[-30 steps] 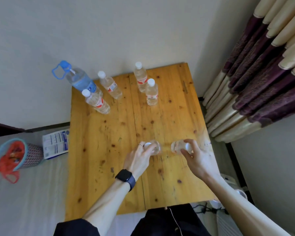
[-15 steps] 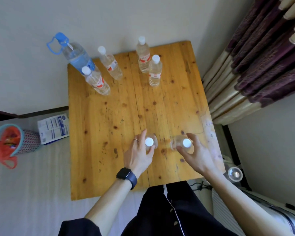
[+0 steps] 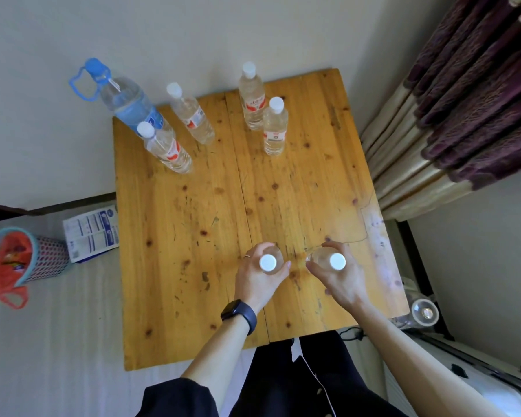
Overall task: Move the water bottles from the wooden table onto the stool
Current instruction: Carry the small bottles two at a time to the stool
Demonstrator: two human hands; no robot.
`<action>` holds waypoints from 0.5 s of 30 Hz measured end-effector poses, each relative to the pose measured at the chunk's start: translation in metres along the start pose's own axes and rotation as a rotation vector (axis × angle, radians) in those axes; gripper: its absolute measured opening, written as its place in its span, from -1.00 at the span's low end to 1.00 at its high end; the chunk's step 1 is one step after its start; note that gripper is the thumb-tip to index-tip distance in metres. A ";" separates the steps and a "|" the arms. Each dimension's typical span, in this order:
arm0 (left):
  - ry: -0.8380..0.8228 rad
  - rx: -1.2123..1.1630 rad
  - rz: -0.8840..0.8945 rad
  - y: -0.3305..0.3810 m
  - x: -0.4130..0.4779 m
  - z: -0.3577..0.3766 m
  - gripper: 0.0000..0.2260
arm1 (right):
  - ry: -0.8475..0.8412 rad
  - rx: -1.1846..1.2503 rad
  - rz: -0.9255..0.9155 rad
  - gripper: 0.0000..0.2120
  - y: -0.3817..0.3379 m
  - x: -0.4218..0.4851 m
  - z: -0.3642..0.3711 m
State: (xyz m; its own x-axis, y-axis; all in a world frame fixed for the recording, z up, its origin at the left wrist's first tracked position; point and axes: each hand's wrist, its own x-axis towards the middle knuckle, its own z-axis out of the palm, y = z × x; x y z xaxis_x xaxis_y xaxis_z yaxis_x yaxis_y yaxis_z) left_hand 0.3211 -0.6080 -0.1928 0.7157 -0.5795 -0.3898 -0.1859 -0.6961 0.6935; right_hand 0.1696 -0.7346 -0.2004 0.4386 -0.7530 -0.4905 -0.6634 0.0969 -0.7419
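**Two bottles at once, one per hand**

Each hand has its fingers wrapped round a small bottle near the front of the wooden table [image 3: 193,251]. The left hand [image 3: 257,281] has the left water bottle [image 3: 267,263] and the right hand [image 3: 340,281] has the right water bottle [image 3: 321,257], the two just beside each other. Gripping the bodies below the caps looks like the steadier way to carry a pair. Both stand upright, long axis vertical, white caps pointing straight up at the camera. Can't tell if they're off the wood yet. Four more small bottles [image 3: 274,127] and a big blue-capped bottle [image 3: 127,100] wait at the far end. No stool I can pick out.
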 end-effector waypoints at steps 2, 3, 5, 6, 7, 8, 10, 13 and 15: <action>-0.003 0.027 0.028 -0.004 0.001 0.001 -0.58 | 0.006 -0.013 -0.008 -0.55 0.000 0.000 0.000; -0.006 0.040 0.044 -0.007 0.002 0.001 -0.58 | 0.015 -0.018 -0.014 -0.54 0.001 0.000 0.000; -0.008 0.066 0.081 -0.012 0.004 0.002 -0.57 | 0.043 -0.023 -0.019 -0.53 0.003 -0.003 0.001; -0.017 0.075 0.102 -0.013 0.004 0.002 -0.57 | 0.060 -0.021 -0.016 -0.53 0.004 -0.006 0.002; -0.034 0.085 0.128 -0.013 0.006 0.000 -0.58 | 0.084 -0.012 -0.005 -0.54 0.004 -0.010 0.004; -0.055 0.095 0.153 -0.012 0.008 -0.002 -0.59 | 0.113 0.002 0.013 -0.56 0.003 -0.015 0.006; -0.106 0.097 0.190 -0.009 0.010 -0.010 -0.64 | 0.157 0.029 0.055 -0.58 -0.001 -0.030 0.008; -0.170 0.155 0.270 -0.002 0.008 -0.021 -0.68 | 0.235 0.097 0.133 -0.58 -0.002 -0.062 0.003; -0.227 0.193 0.350 0.004 0.003 -0.023 -0.69 | 0.301 0.165 0.186 -0.55 0.005 -0.090 -0.007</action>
State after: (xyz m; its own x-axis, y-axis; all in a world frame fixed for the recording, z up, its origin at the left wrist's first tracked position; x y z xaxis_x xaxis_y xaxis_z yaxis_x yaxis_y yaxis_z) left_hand 0.3379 -0.6030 -0.1777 0.4260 -0.8568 -0.2904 -0.5277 -0.4961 0.6895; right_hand 0.1229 -0.6710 -0.1569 0.1064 -0.8676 -0.4857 -0.5980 0.3344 -0.7284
